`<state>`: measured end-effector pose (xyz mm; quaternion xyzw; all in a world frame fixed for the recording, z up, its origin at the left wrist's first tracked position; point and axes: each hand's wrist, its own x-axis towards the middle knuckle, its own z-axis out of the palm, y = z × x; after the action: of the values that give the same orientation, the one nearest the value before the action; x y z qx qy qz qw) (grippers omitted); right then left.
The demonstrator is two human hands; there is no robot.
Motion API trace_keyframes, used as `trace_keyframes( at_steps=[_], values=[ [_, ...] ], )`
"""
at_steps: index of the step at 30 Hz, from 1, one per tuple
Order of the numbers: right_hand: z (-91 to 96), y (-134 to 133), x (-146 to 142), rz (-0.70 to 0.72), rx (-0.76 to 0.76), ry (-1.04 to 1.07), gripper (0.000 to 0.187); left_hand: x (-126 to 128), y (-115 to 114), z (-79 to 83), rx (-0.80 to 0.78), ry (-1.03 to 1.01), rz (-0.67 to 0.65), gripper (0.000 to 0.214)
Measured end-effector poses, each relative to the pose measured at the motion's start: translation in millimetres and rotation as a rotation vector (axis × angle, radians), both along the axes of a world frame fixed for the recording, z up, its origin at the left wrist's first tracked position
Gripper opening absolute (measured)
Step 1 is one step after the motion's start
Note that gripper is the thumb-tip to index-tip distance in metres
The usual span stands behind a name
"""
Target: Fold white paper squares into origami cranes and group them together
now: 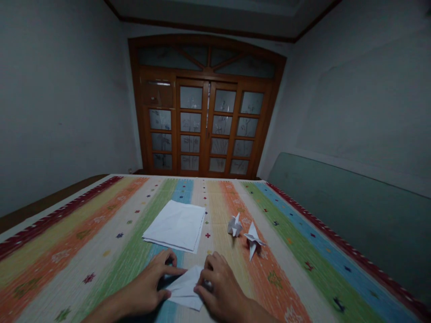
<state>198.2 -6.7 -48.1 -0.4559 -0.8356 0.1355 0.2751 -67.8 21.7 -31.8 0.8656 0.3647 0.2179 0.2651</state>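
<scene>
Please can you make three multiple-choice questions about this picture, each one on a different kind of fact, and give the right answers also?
1. Where does the stack of white paper lie on the striped woven mat, compared with the folded paper figures?
A) To their right
B) On top of them
C) To their left

2. How many folded paper figures are on the mat?
A) One
B) Two
C) Four

3. What is the state of the left hand and the right hand?
A) Both touch the folded white paper
B) Both are away from the paper
C) Only the left hand touches it

Answers:
1. C, the stack lies left of the figures.
2. B, two figures stand beside each other.
3. A, fingers of both hands are on the paper.
</scene>
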Motion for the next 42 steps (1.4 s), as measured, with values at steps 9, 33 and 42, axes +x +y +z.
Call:
trace_keyframes(
  at_steps=[9,33,42],
  values=[
    [8.0,0,4,0.096,-0.027,0.004,0.04,25,-8,-4.2,-0.008,-0.032,0.227,0.023],
    [-11.4,8,5,0.082,0.033,0.116,0.026,46,-27,-15.9,0.158,-0.063,0.254,0.014],
    [-4.8,7,3,-0.055,-0.04,0.163,0.024,43,-25,-19.4,0.343,0.004,0.218,0.021]
  ],
)
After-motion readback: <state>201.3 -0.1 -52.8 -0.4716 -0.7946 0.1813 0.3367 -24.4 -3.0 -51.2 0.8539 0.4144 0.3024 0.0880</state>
